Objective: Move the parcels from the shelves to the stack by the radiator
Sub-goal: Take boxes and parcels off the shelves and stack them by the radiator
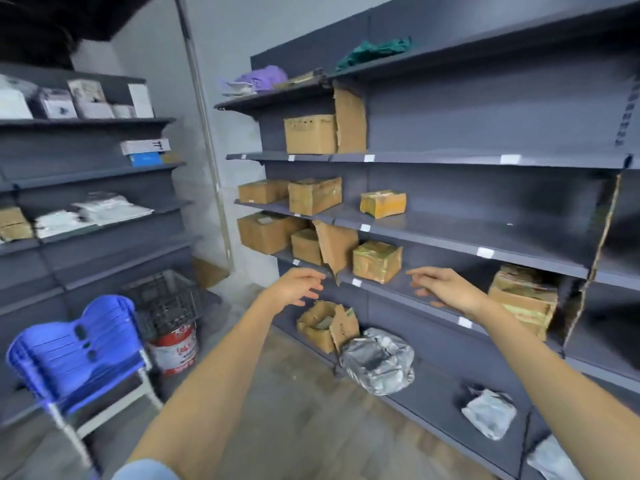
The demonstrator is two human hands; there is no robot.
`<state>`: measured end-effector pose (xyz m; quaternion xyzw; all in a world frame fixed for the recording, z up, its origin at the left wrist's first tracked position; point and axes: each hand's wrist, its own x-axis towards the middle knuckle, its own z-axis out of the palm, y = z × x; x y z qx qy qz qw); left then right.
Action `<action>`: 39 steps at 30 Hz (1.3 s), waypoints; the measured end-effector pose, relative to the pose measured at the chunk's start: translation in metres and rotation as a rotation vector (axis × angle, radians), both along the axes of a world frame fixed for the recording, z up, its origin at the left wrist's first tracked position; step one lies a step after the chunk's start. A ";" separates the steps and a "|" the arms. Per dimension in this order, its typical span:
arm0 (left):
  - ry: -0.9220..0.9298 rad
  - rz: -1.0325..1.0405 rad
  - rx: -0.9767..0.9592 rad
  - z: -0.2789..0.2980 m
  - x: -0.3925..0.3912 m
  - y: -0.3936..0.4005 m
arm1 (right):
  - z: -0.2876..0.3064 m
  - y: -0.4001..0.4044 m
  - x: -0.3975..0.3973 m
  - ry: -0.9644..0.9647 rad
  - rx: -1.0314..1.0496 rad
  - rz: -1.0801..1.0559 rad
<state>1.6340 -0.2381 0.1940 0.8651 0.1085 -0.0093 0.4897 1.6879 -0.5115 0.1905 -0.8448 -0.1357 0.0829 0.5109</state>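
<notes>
Both hands, left (298, 285) and right (446, 285), spread empty either side of the taped box (376, 260); looks stiff, light — clasp its sides.

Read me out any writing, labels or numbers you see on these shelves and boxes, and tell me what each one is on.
"TT", roughly: black marks on the white box on the left shelving; blurred, so uncertain.
Red-and-white bucket on the floor: red print, too blurred to read.
White tags on the shelf edges: nothing legible.
Cardboard parcels, such as the taped one between the hands: labels and tape too blurred to read.
White packets on the top left shelf: print unreadable.
</notes>
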 end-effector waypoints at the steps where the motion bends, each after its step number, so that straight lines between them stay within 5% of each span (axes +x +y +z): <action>1: -0.008 0.023 -0.010 -0.007 0.012 0.020 | -0.004 0.020 0.017 0.005 -0.005 0.011; 8: -0.031 0.088 -0.106 -0.033 0.139 0.146 | -0.020 0.150 0.169 -0.010 0.046 0.015; 18: -0.055 0.111 0.036 0.029 0.361 0.307 | 0.043 0.328 0.408 -0.104 0.087 0.088; 30: 0.071 0.172 -0.019 -0.043 0.525 0.550 | -0.060 0.587 0.585 0.161 -0.150 0.308; 39: 0.199 0.182 -0.060 -0.082 0.660 0.738 | -0.124 0.746 0.706 0.421 0.044 0.088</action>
